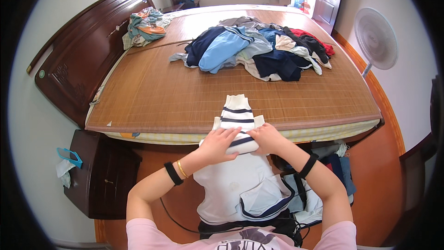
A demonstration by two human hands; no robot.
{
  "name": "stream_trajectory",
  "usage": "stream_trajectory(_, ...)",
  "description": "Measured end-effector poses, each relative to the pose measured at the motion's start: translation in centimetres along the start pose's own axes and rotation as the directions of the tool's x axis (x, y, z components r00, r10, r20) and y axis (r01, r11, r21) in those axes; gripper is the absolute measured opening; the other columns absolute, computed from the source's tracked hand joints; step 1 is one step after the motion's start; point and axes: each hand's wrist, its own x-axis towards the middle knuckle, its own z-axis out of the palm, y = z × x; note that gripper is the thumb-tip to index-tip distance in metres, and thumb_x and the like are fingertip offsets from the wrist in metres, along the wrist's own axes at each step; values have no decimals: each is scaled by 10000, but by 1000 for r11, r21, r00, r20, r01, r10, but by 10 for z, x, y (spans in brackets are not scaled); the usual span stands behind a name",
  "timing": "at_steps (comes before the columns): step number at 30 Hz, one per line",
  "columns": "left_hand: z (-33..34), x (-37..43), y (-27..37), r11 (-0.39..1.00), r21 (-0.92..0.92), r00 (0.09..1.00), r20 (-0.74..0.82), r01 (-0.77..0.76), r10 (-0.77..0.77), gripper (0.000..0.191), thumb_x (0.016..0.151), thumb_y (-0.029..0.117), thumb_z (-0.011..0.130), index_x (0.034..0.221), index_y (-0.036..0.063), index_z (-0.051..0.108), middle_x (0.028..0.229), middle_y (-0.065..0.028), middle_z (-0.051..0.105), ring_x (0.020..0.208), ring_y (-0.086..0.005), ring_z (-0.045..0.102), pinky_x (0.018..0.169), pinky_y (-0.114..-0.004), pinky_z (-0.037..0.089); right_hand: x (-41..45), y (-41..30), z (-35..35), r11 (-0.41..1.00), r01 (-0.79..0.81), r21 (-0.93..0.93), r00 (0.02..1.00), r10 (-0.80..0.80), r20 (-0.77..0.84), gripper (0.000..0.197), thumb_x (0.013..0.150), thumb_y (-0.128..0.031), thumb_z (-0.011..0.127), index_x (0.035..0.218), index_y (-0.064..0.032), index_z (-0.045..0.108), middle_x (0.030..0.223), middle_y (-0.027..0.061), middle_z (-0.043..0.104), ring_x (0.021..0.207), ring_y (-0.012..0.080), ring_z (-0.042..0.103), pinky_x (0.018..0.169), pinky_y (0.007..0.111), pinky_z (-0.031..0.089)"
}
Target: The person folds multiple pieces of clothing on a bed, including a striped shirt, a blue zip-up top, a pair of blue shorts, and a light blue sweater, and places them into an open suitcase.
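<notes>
A white knit garment [233, 177] with navy stripes lies over my lap, its upper end on the near edge of the bed. Its striped sleeve [237, 114] points away from me and ends in a cream ribbed cuff. My left hand [219, 146] lies on the left of the striped part with the fingers spread and the thumb toward me. On the right side, my right hand [267, 139] touches the same part with bent fingers; whether it pinches the cloth is hidden. Near my lap, a navy-edged flap [267, 198] is turned over on the garment.
A heap of clothes [239, 47] lies on the bed's woven mat [152, 86]. Bedding [147, 26] is bunched by the wooden headboard [90, 45]. A dark nightstand [104, 173] stands left, a fan [376, 38] right. More clothes [312, 201] sit low beside my right arm.
</notes>
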Motion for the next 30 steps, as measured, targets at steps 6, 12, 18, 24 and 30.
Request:
stream_trajectory(6, 32, 1, 10, 874, 486, 980, -161, -23, 115, 804, 717, 210, 686, 1435, 182, 325, 1477, -124, 277, 1364, -359, 246, 1064, -546, 253, 42, 33, -39, 905, -237, 352, 927, 102, 361, 548, 611, -313, 749, 1044, 5, 641, 862, 210, 675, 808, 339, 657, 738, 404, 518)
stream_trajectory(12, 27, 31, -6, 894, 437, 994, -2, 98, -108, 1156, 600, 426, 832, 1492, 161, 146, 1495, -203, 174, 1376, -399, 194, 1050, -598, 258, 81, 62, -31, 730, -556, 398, 769, 270, 579, 491, 561, -335, 668, 893, 26, 681, 887, 185, 679, 753, 290, 655, 642, 352, 513)
stream_trajectory(18, 45, 54, -37, 934, 328, 989, -94, 140, -115, 1140, 545, 319, 869, 1463, 142, 217, 1406, -194, 330, 1304, -379, 341, 1040, -545, 306, 89, 66, -15, 760, -483, 435, 856, 306, 416, 587, 605, -328, 643, 1098, -11, 626, 942, 164, 671, 848, 310, 641, 708, 359, 505)
stream_trajectory(24, 38, 69, -52, 980, 179, 989, -130, 90, -68, 877, 554, 203, 782, 1300, -13, 375, 1244, -194, 517, 1189, -360, 487, 994, -455, 387, 67, 31, 18, 976, -119, -181, 921, 41, -387, 391, 820, -153, 560, 1208, -101, 551, 1086, 91, 604, 1053, 228, 550, 898, 386, 381)
stream_trajectory(30, 31, 75, -50, 998, 58, 979, -201, 18, -6, 796, 537, 190, 772, 1234, -18, 448, 1144, -184, 584, 1099, -328, 546, 937, -404, 435, 36, 24, 17, 990, -49, -135, 890, -18, -457, 589, 793, -361, 647, 1260, -42, 481, 1242, 116, 510, 1184, 275, 458, 982, 434, 331)
